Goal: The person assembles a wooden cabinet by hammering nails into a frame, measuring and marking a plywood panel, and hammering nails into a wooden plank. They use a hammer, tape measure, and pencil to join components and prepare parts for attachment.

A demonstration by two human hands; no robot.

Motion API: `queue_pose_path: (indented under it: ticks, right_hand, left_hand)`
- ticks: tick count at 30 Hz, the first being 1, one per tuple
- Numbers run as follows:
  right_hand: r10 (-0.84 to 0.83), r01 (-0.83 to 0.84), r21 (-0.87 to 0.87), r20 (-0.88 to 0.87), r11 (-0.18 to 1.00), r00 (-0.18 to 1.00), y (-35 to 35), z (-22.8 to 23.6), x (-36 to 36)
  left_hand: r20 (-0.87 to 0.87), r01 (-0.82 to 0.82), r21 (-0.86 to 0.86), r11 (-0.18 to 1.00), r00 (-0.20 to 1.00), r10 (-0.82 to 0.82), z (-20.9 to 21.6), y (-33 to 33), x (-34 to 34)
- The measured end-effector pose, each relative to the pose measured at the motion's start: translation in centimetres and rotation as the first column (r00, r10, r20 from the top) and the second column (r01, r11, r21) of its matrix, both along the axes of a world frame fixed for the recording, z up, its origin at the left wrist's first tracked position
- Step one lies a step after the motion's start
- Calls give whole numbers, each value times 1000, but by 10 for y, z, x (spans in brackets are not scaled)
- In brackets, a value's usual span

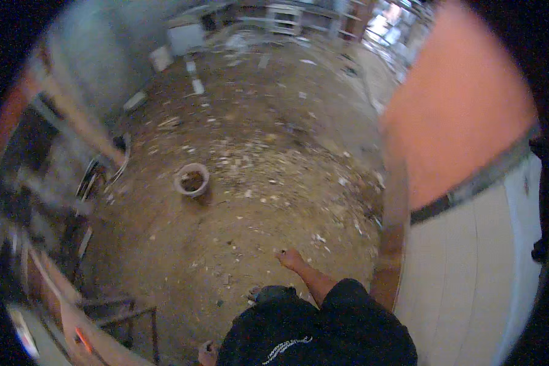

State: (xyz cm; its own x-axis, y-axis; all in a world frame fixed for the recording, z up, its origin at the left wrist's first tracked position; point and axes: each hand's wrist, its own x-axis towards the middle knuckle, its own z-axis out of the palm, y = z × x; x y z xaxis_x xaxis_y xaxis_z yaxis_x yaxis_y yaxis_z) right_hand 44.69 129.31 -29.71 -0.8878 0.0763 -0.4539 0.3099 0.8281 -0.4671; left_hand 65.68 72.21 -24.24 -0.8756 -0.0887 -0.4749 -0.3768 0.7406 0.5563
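My right hand [288, 258] reaches forward from the dark shirt, over the dirt floor. Its fingers are curled in, and a small dark spot shows at them; what they hold, if anything, is too small to tell. Low at the picture's edge, left of my body, my left hand [207, 353] shows only in part, with its fingers bent inward. Whether anything is inside it is hidden. Ahead and to the left, out of reach of both hands, a pale pinkish bucket [202, 184] stands upright on the ground with brown material in it.
Pale chips and rubble [256, 161] litter the dirt floor ahead. An orange panel [463, 110] and a cream panelled surface [463, 256] line the right side. A dark metal frame [125, 317] stands near left. White pieces [186, 39] lie by the far wall.
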Motion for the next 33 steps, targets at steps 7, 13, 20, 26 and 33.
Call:
queue_pose_path:
  ticks: [7, 13, 20, 26, 33]
  right_hand:
    - [-678, 655, 214, 56, 725, 733, 30, -53, 211]
    - [-904, 905, 124, 200, 406, 378, -53, -152, 429]
    - [-926, 879, 298, 178, 373, 333, -129, -161, 497]
    - [-957, 921, 353, -167, 166, 237, -40, -86, 463]
    - [-992, 886, 447, 44, 124, 116, 215, -92, 504]
  left_hand:
    - [376, 249, 14, 968, 896, -236, 33, 5, -112]
    - [396, 499, -20, 867, 800, -451, 48, 14, -217]
    - [249, 625, -22, 781, 760, -601, 100, 82, -330]
    - [281, 711, 5, 703, 673, -684, 101, 183, -307]
    - [495, 754, -43, 656, 586, -641, 54, 328, -188]
